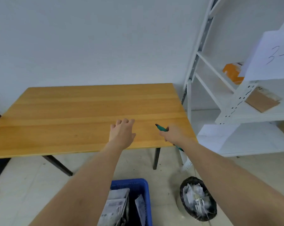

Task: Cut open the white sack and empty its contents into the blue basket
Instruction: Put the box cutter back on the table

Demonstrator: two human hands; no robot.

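Observation:
The blue basket (145,191) stands on the floor below the table's near edge, with several grey printed packets (116,204) inside it. No white sack is in view. My left hand (122,132) hovers over the wooden table (64,115) near its front edge, palm down, fingers apart, holding nothing. My right hand (174,132) is over the table's right front corner, shut on a green utility knife (160,127) whose dark tip points left and away from me.
A black bin (198,199) full of crumpled plastic scraps sits on the floor right of the basket. A white metal shelf rack (236,95) stands to the right, holding an orange box (233,74), a brown parcel (262,101) and paper sheets.

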